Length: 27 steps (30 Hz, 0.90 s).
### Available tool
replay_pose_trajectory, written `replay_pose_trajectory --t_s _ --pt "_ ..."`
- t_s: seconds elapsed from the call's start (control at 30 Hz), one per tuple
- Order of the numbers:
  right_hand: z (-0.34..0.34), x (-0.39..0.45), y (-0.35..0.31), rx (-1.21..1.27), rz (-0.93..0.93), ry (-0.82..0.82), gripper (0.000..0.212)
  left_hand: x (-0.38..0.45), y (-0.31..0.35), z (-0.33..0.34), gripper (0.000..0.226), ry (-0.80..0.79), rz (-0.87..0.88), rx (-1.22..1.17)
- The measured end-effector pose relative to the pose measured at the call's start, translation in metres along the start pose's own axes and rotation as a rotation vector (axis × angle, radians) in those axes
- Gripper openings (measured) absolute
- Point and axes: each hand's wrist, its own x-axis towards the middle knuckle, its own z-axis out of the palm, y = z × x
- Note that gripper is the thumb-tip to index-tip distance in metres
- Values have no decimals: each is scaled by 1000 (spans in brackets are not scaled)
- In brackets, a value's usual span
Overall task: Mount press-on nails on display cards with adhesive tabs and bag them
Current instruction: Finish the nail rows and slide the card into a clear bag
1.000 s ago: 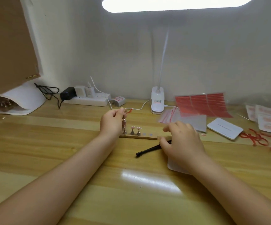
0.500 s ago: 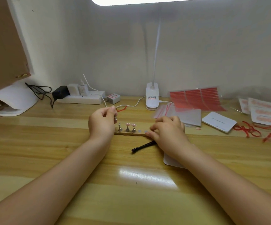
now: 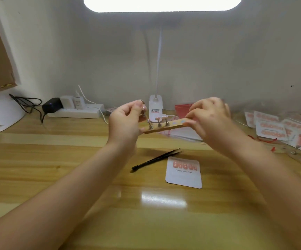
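A narrow wooden strip (image 3: 171,126) with three small metal nail stands on it hangs above the table, tilted up to the right. My right hand (image 3: 209,120) pinches its right end. My left hand (image 3: 126,121) supports its left end and pinches a loose metal stand (image 3: 143,112) between thumb and finger. Pink nails sit on two of the stands. A white display card (image 3: 184,177) with a row of pink nails lies on the table below. Black tweezers (image 3: 155,159) lie left of the card.
A white lamp base (image 3: 156,110) stands behind the strip. A power strip (image 3: 74,112) with plugs and a black adapter lies back left. Red adhesive sheets (image 3: 181,110) and clear bags lie behind my right hand; bagged nail cards (image 3: 270,128) pile at the right.
Both hands lifted the wooden strip off the table and toward me. The display card that my right hand covered now shows. My left hand still holds the loose stand.
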Motion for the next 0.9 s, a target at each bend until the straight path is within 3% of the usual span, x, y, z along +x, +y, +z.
replay_pose_trajectory --t_s 0.27,0.73,0.9 --pt "1 -50 59 33 183 -89 28 -19 -25 70 11 -177 -133 -23" --pt "50 -62 61 31 285 -206 34 -12 -46 50 13 -196 -127 143" --pt "41 -64 47 157 290 -41 34 -15 -39 49 13 -300 -131 128"
